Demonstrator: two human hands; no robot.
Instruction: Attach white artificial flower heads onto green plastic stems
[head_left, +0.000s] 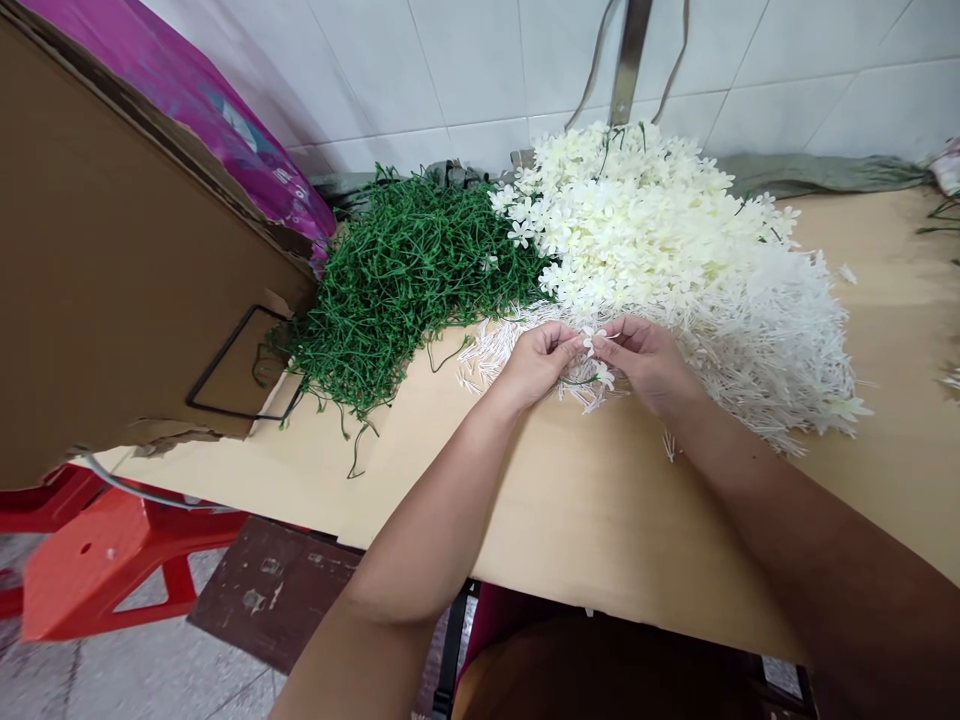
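Light desk [570, 500] against tiled wall [465, 60] is being partly covered by green stems [420, 250], pale blossoms [637, 220] and white sticks [780, 335]. White flower sprig [593, 341] is being pinched by fingertip grip of left hand [536, 362] and right hand [651, 362], just in front of blossoms.

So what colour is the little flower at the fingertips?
White; the little flower shows best in the head view.

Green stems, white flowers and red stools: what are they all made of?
Green stems: probably plastic, slightly shiny; they look thin and evenly coloured.
White flowers: maybe fabric, matt, going by the thin, flat petals; thin plastic is possible too.
Red stools: most likely moulded plastic, smooth and a bit glossy, with a hole in one seat.
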